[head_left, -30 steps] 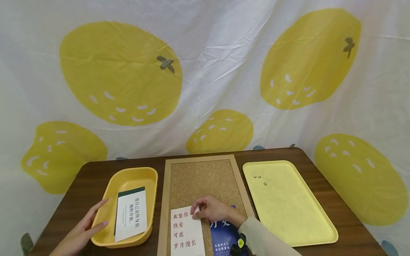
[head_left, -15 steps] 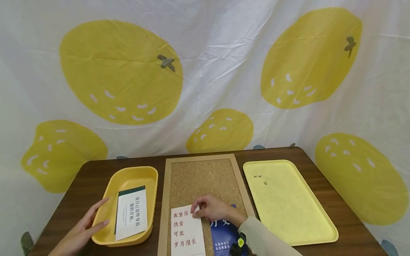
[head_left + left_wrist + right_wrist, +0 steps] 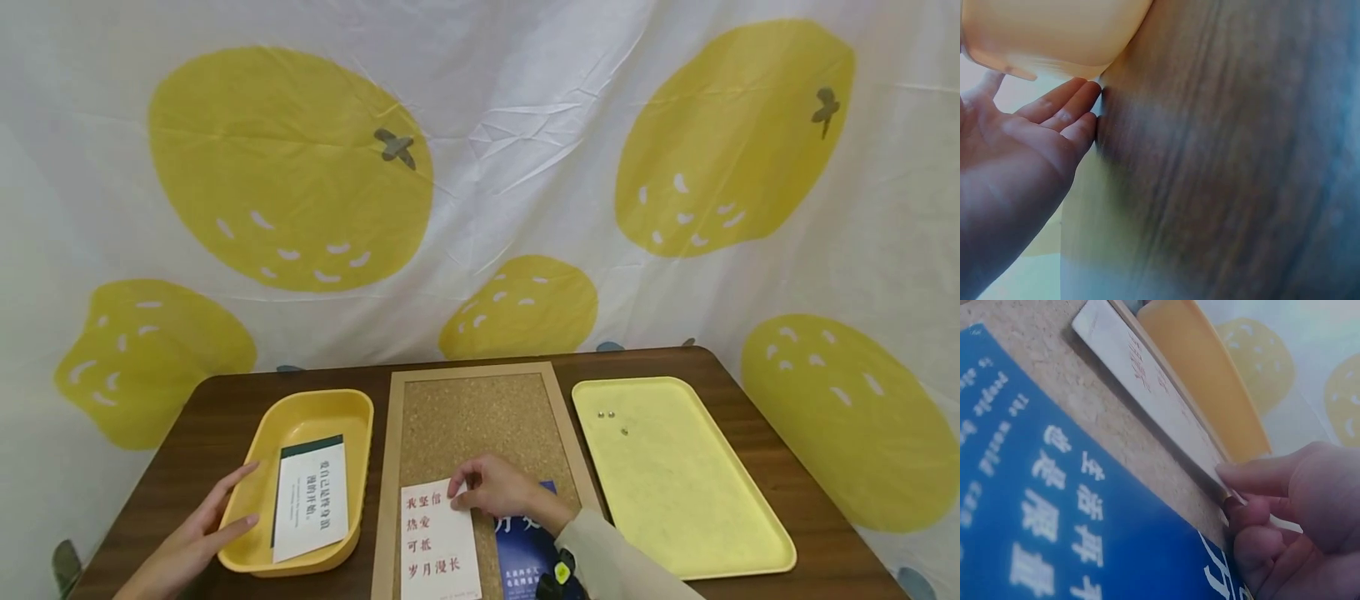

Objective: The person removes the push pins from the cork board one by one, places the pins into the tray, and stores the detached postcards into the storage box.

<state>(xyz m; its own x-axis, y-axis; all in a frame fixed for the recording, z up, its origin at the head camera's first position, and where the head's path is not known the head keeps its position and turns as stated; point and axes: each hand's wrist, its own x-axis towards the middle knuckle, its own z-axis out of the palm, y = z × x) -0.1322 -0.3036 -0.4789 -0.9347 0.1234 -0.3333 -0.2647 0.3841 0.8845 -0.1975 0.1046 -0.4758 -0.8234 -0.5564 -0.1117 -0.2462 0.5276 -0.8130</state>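
In the head view, my right hand (image 3: 498, 490) pinches the top right corner of a white card (image 3: 441, 546) with red characters, low on the cork board (image 3: 480, 425). The right wrist view shows one long edge of this white card (image 3: 1154, 400) lifted off the cork. A small dark, brassy spot shows by the fingertips, too blurred to name. Under my right wrist lies a blue card (image 3: 521, 554). My left hand (image 3: 187, 537) rests at the near left rim of a yellow basin (image 3: 236, 508), thumb over the rim. In the left wrist view, its other fingers (image 3: 1063, 106) extend loosely beneath the basin's outer wall.
Inside the basin lies another white card (image 3: 311, 504), a dark green edge showing behind it. To the right of the board, a pale yellow tray (image 3: 690, 483) bears several small metallic pieces (image 3: 611, 414). All stand on a brown wooden table (image 3: 817, 542); a lemon-print curtain (image 3: 517, 192) hangs behind.
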